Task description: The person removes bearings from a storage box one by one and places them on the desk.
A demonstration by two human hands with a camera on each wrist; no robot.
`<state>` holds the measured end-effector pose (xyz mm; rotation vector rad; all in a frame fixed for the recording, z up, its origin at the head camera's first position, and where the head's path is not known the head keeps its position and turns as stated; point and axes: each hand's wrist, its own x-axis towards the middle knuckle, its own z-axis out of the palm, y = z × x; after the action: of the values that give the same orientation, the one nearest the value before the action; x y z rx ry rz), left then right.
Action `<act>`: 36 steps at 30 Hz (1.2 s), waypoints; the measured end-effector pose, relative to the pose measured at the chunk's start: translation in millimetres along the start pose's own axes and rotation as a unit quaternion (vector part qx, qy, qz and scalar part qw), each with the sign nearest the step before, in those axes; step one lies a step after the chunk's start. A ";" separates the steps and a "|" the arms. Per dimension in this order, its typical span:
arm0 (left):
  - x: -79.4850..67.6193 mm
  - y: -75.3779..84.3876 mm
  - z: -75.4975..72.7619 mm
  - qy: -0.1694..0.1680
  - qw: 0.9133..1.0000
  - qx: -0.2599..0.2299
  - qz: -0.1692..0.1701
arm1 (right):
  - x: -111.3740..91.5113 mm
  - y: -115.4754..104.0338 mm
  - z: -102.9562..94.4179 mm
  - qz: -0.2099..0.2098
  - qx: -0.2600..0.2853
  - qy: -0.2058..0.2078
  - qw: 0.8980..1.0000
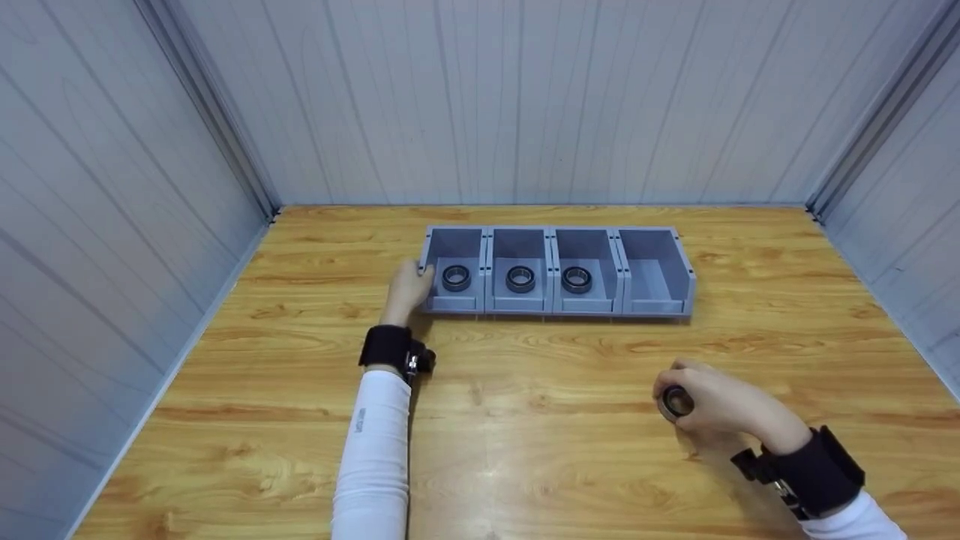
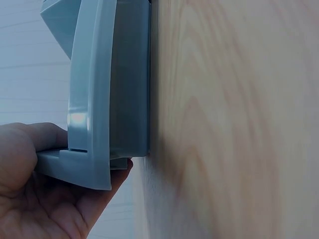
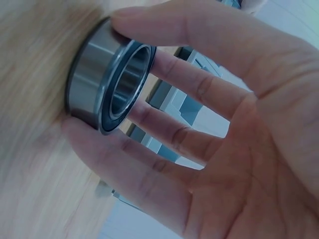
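Note:
A ball bearing (image 3: 94, 79), a dark-edged steel ring, is pinched between thumb and fingers of my right hand (image 1: 724, 397) at the right of the wooden table. Whether the ring touches the tabletop I cannot tell. My left hand (image 1: 409, 289) grips the left side wall of a grey storage bin (image 2: 92, 99), thumb on one side and fingers on the other. That bin is the leftmost in a joined row. One bearing (image 1: 456, 278) lies in it, another bearing (image 1: 520, 280) in the second bin, and a third bearing (image 1: 577, 280) in the third. The rightmost bin (image 1: 655, 306) holds none.
Pale panel walls (image 1: 480, 105) enclose the wooden table (image 1: 510, 420) at the back and both sides. The row of bins stands toward the back, before the rear wall. Each wrist carries a black strap (image 1: 386, 346) with a small camera.

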<state>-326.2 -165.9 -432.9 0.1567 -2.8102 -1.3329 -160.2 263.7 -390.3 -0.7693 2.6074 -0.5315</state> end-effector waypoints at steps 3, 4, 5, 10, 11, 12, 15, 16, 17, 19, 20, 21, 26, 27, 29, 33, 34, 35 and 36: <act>0.0 -0.3 0.0 -0.001 1.000 0.001 -0.002 | 0.1 0.4 0.6 0.001 -0.003 0.003 1.000; 0.0 -0.4 -0.1 -0.001 1.000 0.000 -0.002 | 0.0 0.4 0.8 0.003 -0.003 0.004 1.000; -0.1 -0.2 -0.1 -0.002 1.000 0.000 -0.002 | -0.3 0.4 1.0 0.003 -0.003 0.004 1.000; -0.3 0.6 -0.6 -0.002 1.000 0.000 -0.001 | -1.7 0.5 2.6 0.006 0.002 0.006 1.000; -0.2 0.9 -0.6 -0.001 1.000 0.000 -0.001 | -2.0 0.7 3.0 0.006 0.003 0.005 1.000; -0.2 1.1 -0.7 0.001 1.000 0.000 -0.001 | -2.0 0.7 3.1 0.007 0.004 0.006 1.000; -0.1 1.3 -0.8 0.003 1.000 0.001 -0.003 | -1.7 1.1 3.3 0.006 0.008 0.005 1.000; -0.1 1.3 -0.9 0.003 1.000 0.001 -0.004 | -1.6 1.1 3.2 0.007 0.009 0.005 1.000; -0.2 1.1 -0.9 0.003 1.000 0.002 -0.003 | -1.4 1.3 3.1 0.008 0.009 0.005 1.000; -0.3 0.8 -0.7 0.003 1.000 0.001 -0.001 | -1.1 2.1 3.1 0.007 0.007 0.007 1.000; -0.3 0.5 -0.7 0.003 1.000 0.001 0.000 | -1.2 2.5 3.0 0.007 0.006 0.007 1.000; -0.2 0.3 -0.6 0.003 1.000 0.000 0.000 | -1.3 2.7 2.8 0.008 0.006 0.008 1.000; -0.1 -0.1 -0.8 0.002 1.000 -0.005 0.001 | -1.2 3.1 1.9 -0.002 -0.002 0.021 1.000; -0.1 0.0 -0.9 0.002 1.000 -0.007 -0.001 | -1.2 3.1 1.9 -0.003 -0.004 0.023 1.000; -0.1 0.1 -0.9 0.003 1.000 -0.008 -0.003 | -1.2 3.0 1.9 -0.002 -0.006 0.025 1.000; 0.3 0.2 -0.5 0.001 1.000 -0.010 -0.007 | -1.3 3.2 2.2 0.003 -0.007 0.021 1.000; 0.3 0.2 -0.3 0.001 1.000 -0.009 -0.006 | -1.3 3.3 2.3 0.004 -0.007 0.020 1.000; 0.2 0.1 -0.3 -0.002 1.000 -0.008 -0.006 | -1.3 3.4 2.5 0.004 -0.005 0.019 1.000; 0.2 0.2 -0.2 -0.002 1.000 -0.004 -0.005 | -1.3 3.5 2.6 0.003 -0.005 0.019 1.000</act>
<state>-326.3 -166.0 -432.6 0.1671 -2.8108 -1.3489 -159.6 266.5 -393.8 -0.7626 2.6485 -0.5382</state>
